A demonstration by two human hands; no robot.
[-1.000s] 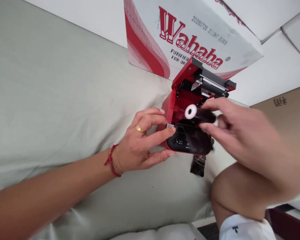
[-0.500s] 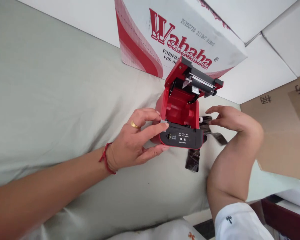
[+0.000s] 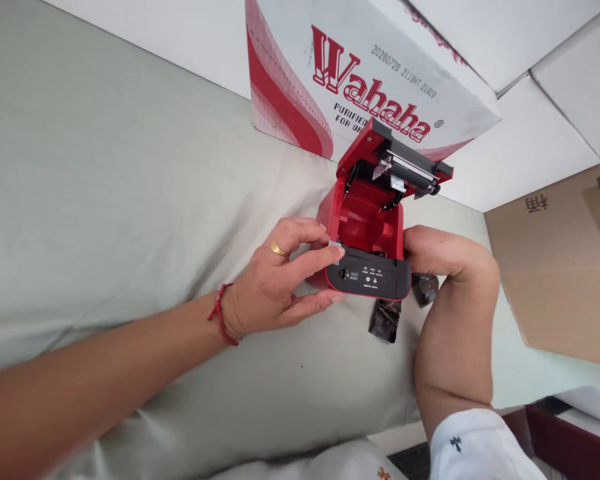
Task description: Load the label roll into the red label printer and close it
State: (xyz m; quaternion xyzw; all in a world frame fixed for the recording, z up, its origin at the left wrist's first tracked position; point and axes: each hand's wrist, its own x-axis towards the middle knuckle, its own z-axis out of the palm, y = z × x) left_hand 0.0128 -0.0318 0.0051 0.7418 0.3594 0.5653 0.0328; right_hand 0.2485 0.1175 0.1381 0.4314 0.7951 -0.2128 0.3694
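A red label printer (image 3: 370, 279) with a black front panel stands on the pale green cloth. Its lid (image 3: 397, 160) is raised, showing a roller on the underside and a bare red bay. My left hand (image 3: 285, 273) grips the printer's front left corner, thumb low at the front and fingers over the edge. A small grey tab (image 3: 335, 256) sits under the index fingertip. My right hand (image 3: 427, 250) reaches behind the printer's right side, its fingers hidden there. Shiny black strips (image 3: 385, 321) lie beside the printer, one below it and another under my right wrist.
A white and red Wahaha carton (image 3: 290, 87) stands right behind the printer. White boxes (image 3: 535, 133) line the back. A brown cardboard box (image 3: 565, 287) is on the right. The pale green cloth (image 3: 105, 200) spreads to the left, with some creases.
My right hand has moved left, from the black strips to the printer's right side, and its fingers have gone out of sight. My left hand keeps its hold on the printer.
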